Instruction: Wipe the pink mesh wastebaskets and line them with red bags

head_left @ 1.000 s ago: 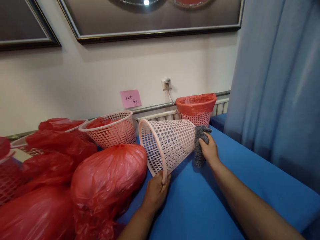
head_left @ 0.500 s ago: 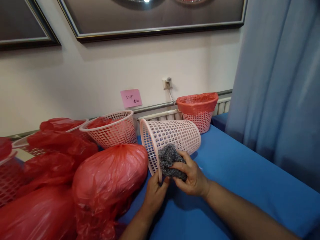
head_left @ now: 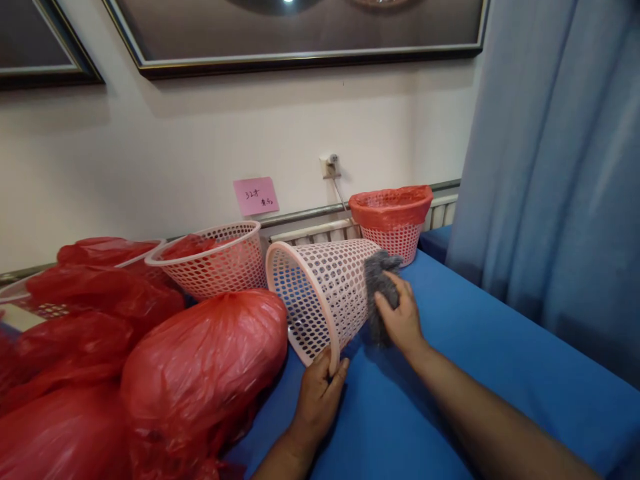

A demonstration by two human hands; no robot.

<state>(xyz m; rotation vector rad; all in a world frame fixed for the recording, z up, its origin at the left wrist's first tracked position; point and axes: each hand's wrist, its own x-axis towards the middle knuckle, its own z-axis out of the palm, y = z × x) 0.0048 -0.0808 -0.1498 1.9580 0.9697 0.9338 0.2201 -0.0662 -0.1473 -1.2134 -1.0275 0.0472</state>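
Note:
A pale pink perforated plastic wastebasket (head_left: 345,280) lies on its side on the blue-covered table (head_left: 450,347), its mouth turned toward the left and front. My left hand (head_left: 320,393) grips the basket's rim at its lower edge, thumb on one side and fingers on the other. In my right hand (head_left: 403,317) is a dark grey cloth (head_left: 380,280), pressed against the base end of the basket. The cloth is slightly blurred, and part of it hangs down below the fingers.
Bulging red plastic bags (head_left: 210,373) crowd the left side. Behind them stand a pink basket (head_left: 225,267) and others holding red bags. A red-lined basket (head_left: 393,217) stands at the back right, near the radiator (head_left: 320,232). A blue curtain (head_left: 545,167) hangs at the right.
My right hand has moved the cloth from near the rim along the basket's side to its base end. The basket has turned, so its mouth faces me more. My left hand still grips the rim.

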